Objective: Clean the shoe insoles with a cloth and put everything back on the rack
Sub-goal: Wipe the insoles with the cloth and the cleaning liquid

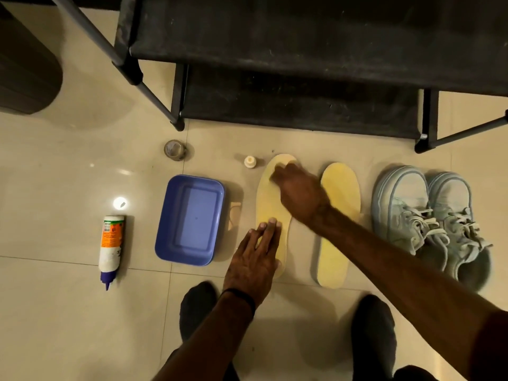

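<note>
Both hands are laid on the near insole [270, 204], the left of two pale yellow insoles set out on the tiled floor [68, 166] in front of the shoe rack [302, 50]. The left hand [254, 259] is spread flat, fingers straight, and pressed on the heel half so that the insole is pinned down; nothing is gripped by it. The right hand [298, 192] is brought across to the toe end, where its fingers are bent down onto the foam; whether a cloth is held beneath them cannot be told (none is plainly seen, and the fingertips are blurred).

The step in hand is judged to be the wiping of the first insole, which puts the task at an early stage. The second insole [339, 224] is left untouched just to the right, apart from the first, and the pair of pale blue sneakers [428, 218] is stood beyond it. A blue tub [189, 220] is placed to the left of the insoles, with a bottle [111, 247] lying on its side further left and a small cap [250, 162] near the toe of the worked insole.

For the next move, steady pressure from the pinning hand would be called for while strokes are drawn along the foam towards the heel, after which the other insole would be taken up.
</note>
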